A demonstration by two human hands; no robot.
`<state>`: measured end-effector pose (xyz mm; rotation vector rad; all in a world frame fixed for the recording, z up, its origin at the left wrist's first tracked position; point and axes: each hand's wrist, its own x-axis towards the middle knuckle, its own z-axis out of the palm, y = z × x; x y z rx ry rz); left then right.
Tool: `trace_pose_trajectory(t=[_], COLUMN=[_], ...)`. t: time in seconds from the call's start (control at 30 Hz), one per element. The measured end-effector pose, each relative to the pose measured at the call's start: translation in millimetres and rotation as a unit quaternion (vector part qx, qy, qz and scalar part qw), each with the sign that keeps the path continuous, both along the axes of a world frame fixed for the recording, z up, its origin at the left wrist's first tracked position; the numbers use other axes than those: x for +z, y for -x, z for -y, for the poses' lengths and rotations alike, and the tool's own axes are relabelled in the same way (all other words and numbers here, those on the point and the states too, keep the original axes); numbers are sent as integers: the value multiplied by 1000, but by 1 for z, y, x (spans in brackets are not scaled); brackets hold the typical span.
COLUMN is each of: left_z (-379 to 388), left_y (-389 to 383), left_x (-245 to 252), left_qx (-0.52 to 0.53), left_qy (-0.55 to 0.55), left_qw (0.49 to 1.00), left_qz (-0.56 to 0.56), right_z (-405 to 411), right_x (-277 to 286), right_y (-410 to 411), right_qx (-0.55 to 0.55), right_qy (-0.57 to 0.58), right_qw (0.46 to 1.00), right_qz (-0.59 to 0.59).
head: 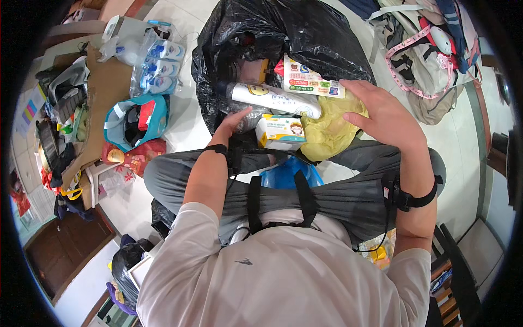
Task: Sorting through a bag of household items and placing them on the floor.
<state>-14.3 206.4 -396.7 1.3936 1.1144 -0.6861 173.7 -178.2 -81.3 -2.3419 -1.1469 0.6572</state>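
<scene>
In front of me a large black plastic bag [327, 36] gapes, full of goods. My left hand [232, 122] reaches in at its left side, beside a clear plastic container [250, 119]; some of its fingers are hidden, so its grip is unclear. Over the right side spreads my right hand [382, 110], fingers apart, near a printed white packet [302, 77] and a yellow plastic bag [331, 126]. Between the hands lie a white cylindrical roll or tube [273, 98] with print and, below it, a box of child masks [280, 133]. A brownish box [251, 70] sits deeper inside.
A blue plastic container [292, 173] stands between my legs. Bottles in clear wrap [161, 67], a teal bag [157, 116], a red bag [135, 154] and a cardboard box [100, 106] are on the left. Backpacks [429, 61] lie at the upper right.
</scene>
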Motion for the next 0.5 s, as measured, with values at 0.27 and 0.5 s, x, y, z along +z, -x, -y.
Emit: trace_pose_trajectory(t=[0.27,0.5], left_z=[30,50], left_y=[-23,-12], left_x=[13,11], left_qx=[-41,109], left_qy=[-4,95], left_qw=[999,989], left_qz=[28,28], right_z=[-5,-12], right_x=[-3,1], right_y=[1,1], right_qx=[-3,4], right_qy=[5,7], right_qw=[1000,1000], right_qz=[-4,-3])
